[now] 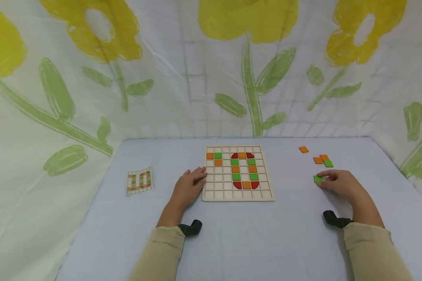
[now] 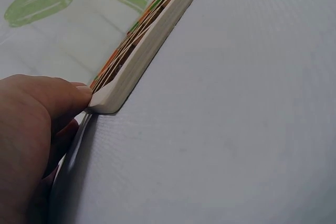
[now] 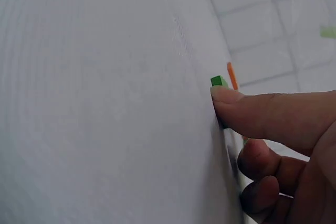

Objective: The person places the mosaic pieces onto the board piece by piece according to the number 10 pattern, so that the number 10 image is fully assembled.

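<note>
A pale wooden grid board [image 1: 211, 194] lies mid-table, with red, orange and green pieces forming a closed oval ring on it. Two orange tiles and a green tile [image 1: 218, 155] sit near its upper left corner. My left hand [image 1: 189, 188] rests against the board's left edge; in the left wrist view the thumb [image 2: 71, 95] touches a corner of the board [image 2: 113, 98]. To the board's right, my right hand [image 1: 342, 185] pinches a loose green tile [image 1: 317, 179] between thumb and fingers, low at the tabletop. The right wrist view shows this green tile [image 3: 216, 81] mostly covered by the thumb.
Beyond my right hand lie a lone orange tile [image 1: 304, 149] and a small cluster of two orange tiles [image 1: 317, 160] and a green tile [image 1: 328, 164]. A printed pattern card [image 1: 140, 181] lies left of the board. A flower-patterned curtain [image 1: 168, 97] stands behind the table.
</note>
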The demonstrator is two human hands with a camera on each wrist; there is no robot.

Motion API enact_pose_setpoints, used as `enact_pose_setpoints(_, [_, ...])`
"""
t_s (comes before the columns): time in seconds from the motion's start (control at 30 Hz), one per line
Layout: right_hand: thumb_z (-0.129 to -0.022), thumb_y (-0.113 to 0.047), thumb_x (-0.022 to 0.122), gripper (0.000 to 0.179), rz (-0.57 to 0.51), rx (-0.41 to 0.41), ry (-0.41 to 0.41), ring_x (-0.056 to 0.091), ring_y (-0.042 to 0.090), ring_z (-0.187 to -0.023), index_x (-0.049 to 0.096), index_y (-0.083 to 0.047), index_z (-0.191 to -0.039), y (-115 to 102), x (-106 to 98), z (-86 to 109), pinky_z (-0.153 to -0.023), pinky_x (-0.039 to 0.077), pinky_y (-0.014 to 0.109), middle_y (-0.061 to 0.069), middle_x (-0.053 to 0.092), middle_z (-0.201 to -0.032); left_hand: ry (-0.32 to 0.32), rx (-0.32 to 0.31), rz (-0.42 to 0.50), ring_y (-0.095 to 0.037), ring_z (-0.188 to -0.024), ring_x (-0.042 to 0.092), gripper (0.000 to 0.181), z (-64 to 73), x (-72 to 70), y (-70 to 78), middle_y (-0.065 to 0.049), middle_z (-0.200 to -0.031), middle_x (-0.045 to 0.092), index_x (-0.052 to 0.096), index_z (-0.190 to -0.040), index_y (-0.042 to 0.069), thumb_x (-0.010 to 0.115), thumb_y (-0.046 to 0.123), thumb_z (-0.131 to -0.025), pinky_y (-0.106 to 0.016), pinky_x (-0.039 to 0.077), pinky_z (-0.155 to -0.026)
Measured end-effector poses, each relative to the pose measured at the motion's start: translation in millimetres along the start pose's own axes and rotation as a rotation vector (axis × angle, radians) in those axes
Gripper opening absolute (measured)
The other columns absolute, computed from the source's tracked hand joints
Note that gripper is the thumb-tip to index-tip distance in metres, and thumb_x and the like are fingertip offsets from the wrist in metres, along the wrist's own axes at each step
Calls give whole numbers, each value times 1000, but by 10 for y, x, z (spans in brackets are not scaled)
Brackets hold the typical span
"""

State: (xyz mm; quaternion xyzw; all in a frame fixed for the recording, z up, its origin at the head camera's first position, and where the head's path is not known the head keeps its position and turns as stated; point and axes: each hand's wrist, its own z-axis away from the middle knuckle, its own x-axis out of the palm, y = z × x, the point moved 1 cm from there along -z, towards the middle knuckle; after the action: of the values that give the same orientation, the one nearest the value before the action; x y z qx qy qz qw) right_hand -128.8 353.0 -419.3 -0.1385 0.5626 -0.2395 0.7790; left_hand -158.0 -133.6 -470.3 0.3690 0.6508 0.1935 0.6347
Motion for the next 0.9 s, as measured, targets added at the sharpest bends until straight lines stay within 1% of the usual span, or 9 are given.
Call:
enact_pose_setpoints(0.1, [-88, -41, 71, 57, -13, -34, 31, 49, 21, -85, 62, 1, -126, -102, 68, -52, -67, 39, 27, 5, 58, -89, 7, 8, 1, -15, -136, 48, 29, 0, 0, -19, 6, -142, 56, 69, -124, 12, 64, 21, -96, -40, 23, -124])
enact_pose_setpoints(0.2, [-88, -39, 71, 53, -34, -66, 54, 50, 20, -83, 63, -1, -125, -341, 165, -130, -65, 41, 26, 5, 59, -89, 14, 13, 4, -14, -136, 49, 29, 3, 5, -32, 7, -141, 57, 69, -124, 13, 64, 20, -96, -39, 23, -124])
enact_pose_setpoints(0.27, [-89, -36, 71, 49, -53, -96, 59, 49, 21, -82, 64, -3, -124, -583, 253, -178, -64, 41, 27, 6, 58, -90, 17, 14, 4, -14, -136, 49, 29, 3, 9, -35, 7, -141, 57, 70, -123, 13, 65, 20, -96, -39, 23, -124])
enact_pose_setpoints(0.37, [-89, -31, 71, 42, -83, -153, 53, 49, 22, -83, 66, -6, -122, -1042, 431, -224, -62, 41, 28, 7, 57, -91, 13, 13, 5, -14, -135, 49, 29, 6, 13, -24, 7, -141, 57, 70, -123, 12, 65, 20, -96, -40, 23, -124])
enact_pose_setpoints(0.5, [-88, -29, 73, 35, -119, -257, 29, 51, 22, -81, 69, -11, -118, -1651, 712, -265, -60, 44, 29, 6, 59, -90, 1, 5, 12, -13, -136, 48, 30, 10, 24, 0, 7, -142, 56, 69, -124, 12, 64, 21, -96, -38, 22, -124])
enact_pose_setpoints(0.63, [-87, -26, 75, 32, -134, -355, -3, 53, 20, -76, 71, -13, -115, -2110, 980, -349, -60, 47, 29, 4, 63, -88, 9, -2, 9, -13, -136, 49, 30, 10, 22, 10, 7, -142, 56, 69, -124, 11, 65, 20, -96, -38, 23, -124])
enact_pose_setpoints(0.73, [-86, -25, 76, 31, -109, -368, -14, 55, 18, -75, 72, -12, -114, -2310, 1141, -432, -64, 49, 29, 3, 65, -89, 18, 5, 6, -13, -135, 49, 29, 5, 28, 1, 6, -141, 57, 70, -123, 11, 65, 19, -96, -38, 23, -124])
enact_pose_setpoints(0.8, [-86, -26, 76, 31, -83, -355, -13, 57, 18, -77, 71, -12, -114, -2388, 1220, -482, -67, 50, 29, 3, 65, -92, 21, 16, 2, -13, -135, 50, 28, 2, 32, -15, 6, -141, 57, 70, -122, 11, 65, 19, -96, -39, 24, -124])
enact_pose_setpoints(0.9, [-87, -26, 75, 32, -61, -329, -15, 58, 19, -79, 71, -13, -116, -2461, 1299, -523, -67, 52, 31, 4, 65, -95, 25, 28, 3, -14, -134, 50, 28, 0, 29, -29, 5, -140, 58, 70, -122, 10, 65, 19, -96, -40, 24, -124])
